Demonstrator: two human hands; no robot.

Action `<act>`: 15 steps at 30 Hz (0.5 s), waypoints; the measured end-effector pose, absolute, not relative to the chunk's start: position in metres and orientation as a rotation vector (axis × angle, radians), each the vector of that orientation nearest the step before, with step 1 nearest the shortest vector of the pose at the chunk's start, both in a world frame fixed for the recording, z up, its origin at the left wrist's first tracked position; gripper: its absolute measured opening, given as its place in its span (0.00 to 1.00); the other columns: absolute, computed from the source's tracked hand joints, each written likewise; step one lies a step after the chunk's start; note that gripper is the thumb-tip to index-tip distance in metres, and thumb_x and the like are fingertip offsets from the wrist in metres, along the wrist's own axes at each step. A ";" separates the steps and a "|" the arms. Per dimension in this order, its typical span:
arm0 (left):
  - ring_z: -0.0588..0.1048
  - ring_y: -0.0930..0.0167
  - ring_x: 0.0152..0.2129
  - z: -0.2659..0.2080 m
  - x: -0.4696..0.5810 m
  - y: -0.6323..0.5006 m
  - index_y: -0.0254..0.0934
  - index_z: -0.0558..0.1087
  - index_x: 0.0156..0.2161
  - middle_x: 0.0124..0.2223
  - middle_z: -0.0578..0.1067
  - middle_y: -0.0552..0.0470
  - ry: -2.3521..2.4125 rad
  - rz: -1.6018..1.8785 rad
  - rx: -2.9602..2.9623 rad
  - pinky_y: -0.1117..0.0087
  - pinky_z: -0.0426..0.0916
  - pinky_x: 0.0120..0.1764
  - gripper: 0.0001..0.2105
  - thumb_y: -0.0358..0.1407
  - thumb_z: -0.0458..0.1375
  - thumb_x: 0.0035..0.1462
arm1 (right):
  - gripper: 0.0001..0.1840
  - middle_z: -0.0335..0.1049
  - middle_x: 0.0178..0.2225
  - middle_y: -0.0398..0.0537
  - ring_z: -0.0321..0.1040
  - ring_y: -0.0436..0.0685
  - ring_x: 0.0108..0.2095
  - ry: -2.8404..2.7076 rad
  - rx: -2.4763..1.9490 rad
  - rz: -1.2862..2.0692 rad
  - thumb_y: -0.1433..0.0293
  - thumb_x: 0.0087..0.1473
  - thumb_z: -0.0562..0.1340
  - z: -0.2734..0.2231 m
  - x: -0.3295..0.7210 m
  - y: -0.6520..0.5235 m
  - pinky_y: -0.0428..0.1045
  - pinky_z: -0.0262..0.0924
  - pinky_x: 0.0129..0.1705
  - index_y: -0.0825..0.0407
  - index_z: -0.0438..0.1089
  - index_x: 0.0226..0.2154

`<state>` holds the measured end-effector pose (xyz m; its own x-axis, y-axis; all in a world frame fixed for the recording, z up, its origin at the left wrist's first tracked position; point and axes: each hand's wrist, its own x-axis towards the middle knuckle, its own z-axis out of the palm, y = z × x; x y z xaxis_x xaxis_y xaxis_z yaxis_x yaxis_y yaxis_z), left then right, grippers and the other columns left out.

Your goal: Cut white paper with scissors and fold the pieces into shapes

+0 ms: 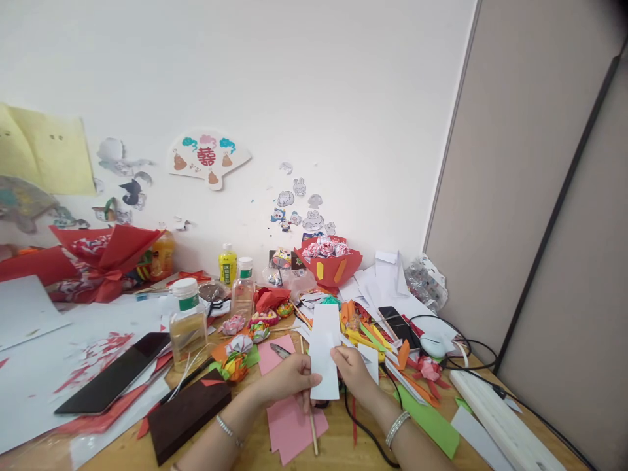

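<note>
Upright in front of me is a white paper strip [324,347], gripped from both sides. My left hand [294,378] pinches its lower left edge, thumb on the front. At its right edge, my right hand [350,369] has the thumb on the front too; fingers behind the paper are hidden. A thin wooden stick [314,435] passes by my left fingers; I cannot tell if they touch it. Pink paper [292,432] lies below the hands. Behind my left hand lies a metal-jawed tool [279,351], partly covered.
Folded paper flowers [238,356], bottles [189,327] and a black tablet [118,369] lie left. A red paper bouquet [328,265] stands against the wall. To the right are a phone [398,326], a white power strip [505,418], black cables and green paper [426,422].
</note>
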<state>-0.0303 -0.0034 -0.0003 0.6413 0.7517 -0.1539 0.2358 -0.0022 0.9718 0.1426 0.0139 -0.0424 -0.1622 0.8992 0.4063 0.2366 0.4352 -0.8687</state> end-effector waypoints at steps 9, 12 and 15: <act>0.66 0.73 0.10 -0.002 -0.033 -0.004 0.37 0.66 0.21 0.13 0.69 0.57 0.826 0.382 1.573 0.73 0.60 0.18 0.17 0.50 0.60 0.41 | 0.21 0.47 0.16 0.37 0.46 0.48 0.19 -1.645 -1.019 0.722 0.59 0.54 0.50 -0.038 0.142 0.012 0.45 0.43 0.21 0.49 0.49 0.15; 0.69 0.71 0.13 0.000 -0.034 -0.004 0.36 0.68 0.22 0.15 0.69 0.55 0.799 0.327 1.567 0.70 0.64 0.22 0.19 0.52 0.60 0.40 | 0.20 0.50 0.16 0.37 0.48 0.49 0.20 -1.615 -1.012 0.726 0.59 0.53 0.50 -0.038 0.142 0.011 0.45 0.46 0.21 0.49 0.50 0.16; 0.70 0.70 0.16 0.003 -0.034 -0.005 0.35 0.68 0.22 0.17 0.70 0.55 0.771 0.269 1.562 0.69 0.65 0.24 0.18 0.51 0.61 0.39 | 0.18 0.53 0.17 0.39 0.52 0.50 0.22 -1.570 -1.023 0.738 0.59 0.53 0.50 -0.038 0.143 0.012 0.46 0.49 0.24 0.50 0.53 0.17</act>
<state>-0.0341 -0.0051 0.0027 0.7442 0.6116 -0.2684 0.3120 0.0370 0.9494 0.1428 0.0121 -0.0379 -0.0600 0.8968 0.4384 0.2347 0.4395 -0.8670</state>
